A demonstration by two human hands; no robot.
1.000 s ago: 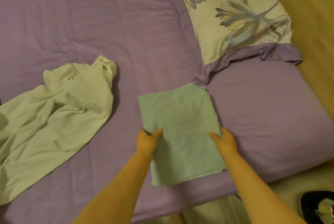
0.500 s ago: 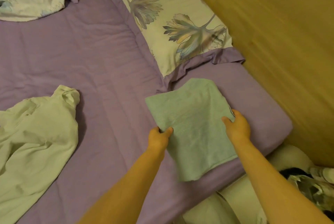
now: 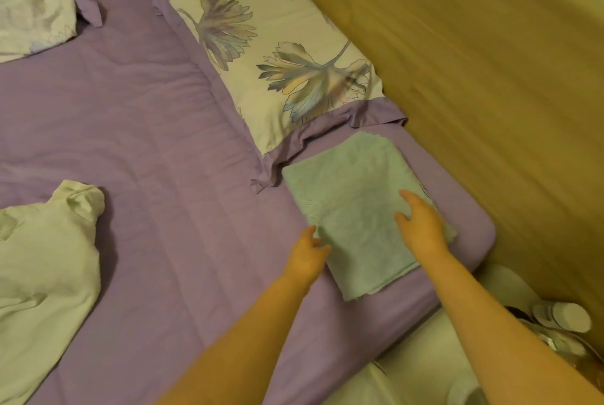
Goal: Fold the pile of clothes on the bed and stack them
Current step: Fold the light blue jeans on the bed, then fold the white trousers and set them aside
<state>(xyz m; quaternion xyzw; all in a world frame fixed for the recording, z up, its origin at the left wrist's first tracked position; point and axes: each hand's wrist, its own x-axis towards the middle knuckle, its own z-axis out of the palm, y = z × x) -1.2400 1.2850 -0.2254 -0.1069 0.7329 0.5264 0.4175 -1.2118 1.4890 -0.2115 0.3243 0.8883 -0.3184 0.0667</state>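
The folded green cloth (image 3: 356,208) lies flat on the purple bed sheet (image 3: 147,143) at the bed's near right corner, at about 4 o'clock from the centre of the view, just below the floral pillow (image 3: 261,55). The right hand (image 3: 421,221) rests on the cloth's right half with fingers extended and relaxed, gripping nothing. The left hand (image 3: 307,254) sits at the cloth's left edge, at 8 o'clock from the cloth, fingers loosely curved; whether it pinches the edge cannot be determined.

Risk 1: the cloth's near edge lies close to the mattress edge. A push toward 5 o'clock could slide it off the bed.

Risk 2: withdrawing the hands with a drag across the surface could open the top fold layer.

Risk 3: the unfolded pale garment (image 3: 42,274) lies well apart at 9 o'clock. Stacking it off-centre on this cloth could tip the stack over the corner.
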